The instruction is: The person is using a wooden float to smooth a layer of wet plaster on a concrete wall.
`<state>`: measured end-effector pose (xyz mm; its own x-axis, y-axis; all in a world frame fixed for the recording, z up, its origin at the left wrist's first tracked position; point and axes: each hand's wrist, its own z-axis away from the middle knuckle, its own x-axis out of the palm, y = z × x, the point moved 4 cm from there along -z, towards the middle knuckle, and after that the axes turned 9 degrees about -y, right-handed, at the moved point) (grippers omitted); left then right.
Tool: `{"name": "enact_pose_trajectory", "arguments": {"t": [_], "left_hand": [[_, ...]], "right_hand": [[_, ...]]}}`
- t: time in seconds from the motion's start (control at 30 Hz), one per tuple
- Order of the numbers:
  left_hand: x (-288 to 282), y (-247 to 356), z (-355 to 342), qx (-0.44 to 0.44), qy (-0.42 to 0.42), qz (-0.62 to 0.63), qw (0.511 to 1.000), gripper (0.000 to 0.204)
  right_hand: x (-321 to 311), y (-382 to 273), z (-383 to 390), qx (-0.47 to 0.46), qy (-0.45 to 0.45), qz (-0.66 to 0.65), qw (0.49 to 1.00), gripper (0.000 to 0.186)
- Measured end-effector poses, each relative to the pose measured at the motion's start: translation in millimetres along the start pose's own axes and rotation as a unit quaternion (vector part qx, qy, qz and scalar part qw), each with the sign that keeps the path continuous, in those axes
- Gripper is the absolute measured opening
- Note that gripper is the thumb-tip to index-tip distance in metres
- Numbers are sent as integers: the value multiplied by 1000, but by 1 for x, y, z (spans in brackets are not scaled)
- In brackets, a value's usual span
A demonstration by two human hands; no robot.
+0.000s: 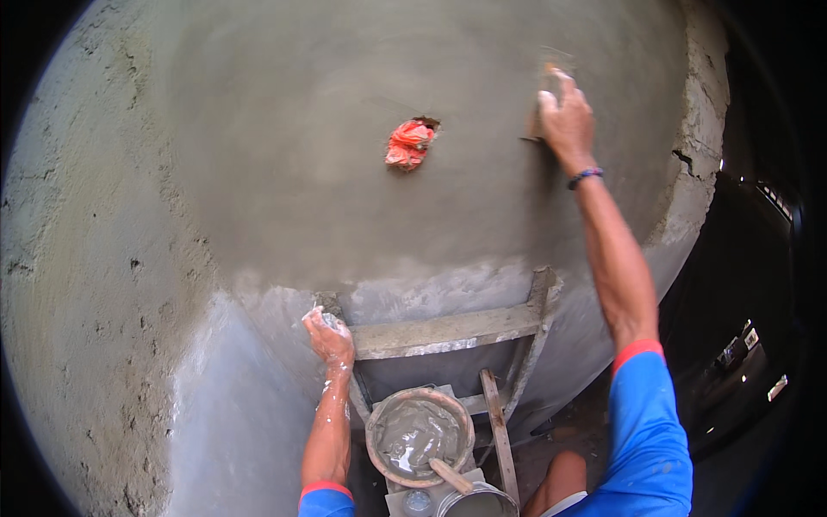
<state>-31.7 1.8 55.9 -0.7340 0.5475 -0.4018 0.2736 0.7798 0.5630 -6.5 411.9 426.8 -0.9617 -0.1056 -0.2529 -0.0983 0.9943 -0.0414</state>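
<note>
My right hand (564, 116) is raised against the grey plastered wall (284, 198) and presses a small flat float (538, 121) to the wet surface; the tool is mostly hidden by the hand. A dark bead bracelet sits on that wrist. My left hand (329, 338), smeared with wet plaster, grips the left end of a wooden ladder rung (448, 330) lower down. A crumpled red plastic wad (410, 143) plugs a hole in the wall, left of my right hand.
A round pan of wet grey mortar (419, 435) with a wooden handle rests below the rung, beside a small bucket (476, 501). The ladder's wooden rails (498, 431) lean on the wall. The rough wall edge (698, 164) ends at a dark opening to the right.
</note>
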Motion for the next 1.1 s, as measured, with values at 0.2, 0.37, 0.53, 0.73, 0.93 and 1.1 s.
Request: {"name": "enact_pose_trajectory", "arguments": {"t": [0.2,0.37,0.53,0.73,0.93,1.1], "left_hand": [[-23,-8,-3,4,-31,-45,999,44],[-1,-2,-9,38,1,-16,999,41],[-17,-12,-8,55,10,-19,998,36],[-10,7,-14,58,-12,12,998,27],[-14,-1,-14,83,20,30,996,24],[-15,-7,-14,101,7,42,994,24]], "right_hand": [[59,-37,156,-237,-170,52,955,61],[-5,-4,-16,13,-17,-42,999,52],[32,-78,23,-102,-87,1,991,48],[1,-60,-55,-140,-73,23,987,47],[8,-52,-59,-88,-36,-4,995,45],[33,-62,45,-307,-103,64,944,57]]}}
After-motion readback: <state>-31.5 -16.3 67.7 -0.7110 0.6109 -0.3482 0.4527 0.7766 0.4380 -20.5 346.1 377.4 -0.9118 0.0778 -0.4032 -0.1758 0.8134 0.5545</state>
